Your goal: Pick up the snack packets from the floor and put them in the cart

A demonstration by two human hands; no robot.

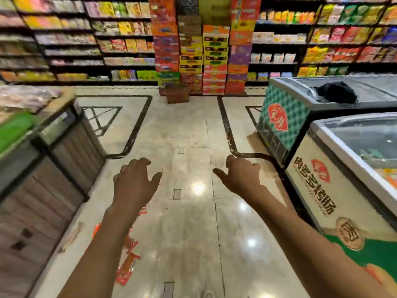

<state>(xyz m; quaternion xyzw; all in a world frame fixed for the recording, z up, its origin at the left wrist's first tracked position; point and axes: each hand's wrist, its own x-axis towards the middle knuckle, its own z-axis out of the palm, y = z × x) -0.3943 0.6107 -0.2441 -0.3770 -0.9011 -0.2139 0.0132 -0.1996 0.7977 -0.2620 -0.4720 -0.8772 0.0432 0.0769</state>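
A glossy marble floor (189,233) with dark inlaid borders fills the centre of the frame, catching ceiling-light glare. Stocked shelves (75,39) span the top; chest freezers (343,168) stand at right, a wooden display counter (43,179) at left.

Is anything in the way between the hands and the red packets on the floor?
No. The red packets lie on the floor beside the left forearm, near the wooden display stand. Both the left hand and the right hand are empty and held out above bare floor. No cart is in view, so that path can't be judged.
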